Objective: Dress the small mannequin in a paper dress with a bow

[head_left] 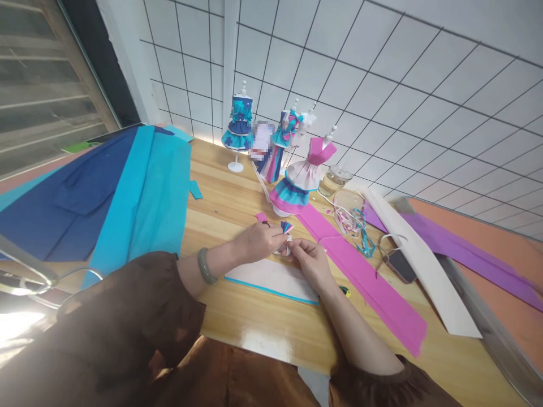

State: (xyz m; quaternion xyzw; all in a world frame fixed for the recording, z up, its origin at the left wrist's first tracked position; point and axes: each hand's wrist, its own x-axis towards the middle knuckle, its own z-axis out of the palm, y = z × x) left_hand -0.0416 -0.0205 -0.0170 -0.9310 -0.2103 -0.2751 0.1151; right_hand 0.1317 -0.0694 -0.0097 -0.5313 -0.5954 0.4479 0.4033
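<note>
My left hand (259, 242), with a bangle on the wrist, is closed around a small pleated piece (287, 227) striped in blue, pink and white. Its folds fan out above the fingers. My right hand (311, 261) pinches a white bit (289, 238) at the lower end of the same piece; whether the two are joined I cannot tell. Beneath both hands a pale sheet (271, 278) with a blue edge lies on the wooden table (224, 325). Just beyond the hands stands a mini mannequin in a pink, white and blue dress (299, 181).
More small dressed mannequins (240, 127) stand along the tiled wall. Blue sheets (139, 198) cover the left side. A long pink strip (365, 277), a white strip (424, 263), ribbon scraps (365, 237), a glass jar (335, 180) and a dark boxy object (401, 265) lie right.
</note>
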